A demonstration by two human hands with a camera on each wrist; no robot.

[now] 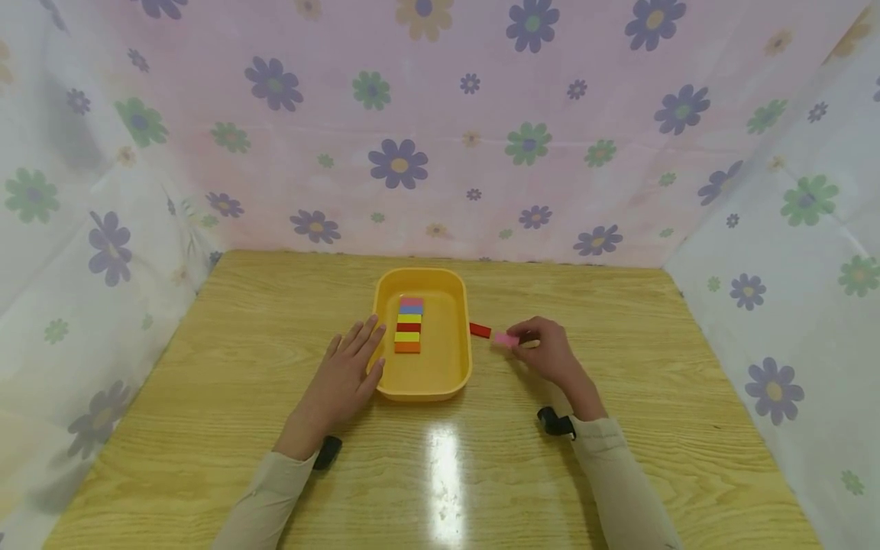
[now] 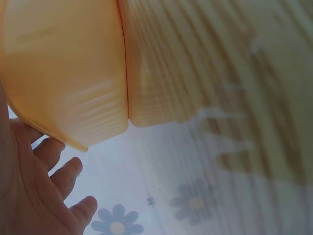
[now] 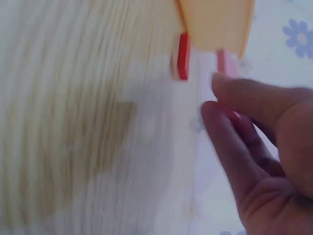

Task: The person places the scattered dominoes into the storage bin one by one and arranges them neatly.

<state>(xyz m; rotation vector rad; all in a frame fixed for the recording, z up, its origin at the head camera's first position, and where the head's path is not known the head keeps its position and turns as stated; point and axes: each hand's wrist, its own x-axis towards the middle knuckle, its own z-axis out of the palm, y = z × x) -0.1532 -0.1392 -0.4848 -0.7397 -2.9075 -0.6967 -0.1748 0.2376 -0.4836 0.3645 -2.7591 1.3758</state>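
Observation:
A yellow plastic tray (image 1: 440, 388) stands on the table. Inside, a row of small flat blocks (image 1: 409, 326) runs along its left part in pink, blue, yellow, red and orange. My left hand (image 1: 344, 374) lies with fingers fairly straight over the tray's left rim; the left wrist view shows its fingertips (image 2: 67, 176) by the tray's outer side. Right of the tray, my right hand (image 1: 548, 353) pinches a pink block (image 1: 506, 340), blurred, its far end poking out past the fingers. On the table between that hand and the tray lies a red block (image 1: 480, 330).
The wooden table (image 1: 275, 305) is walled at the back and sides by flowered sheets (image 1: 440, 114). Each wrist carries a small black camera mount (image 1: 554, 422). A bright glare strip falls on the table in front of the tray.

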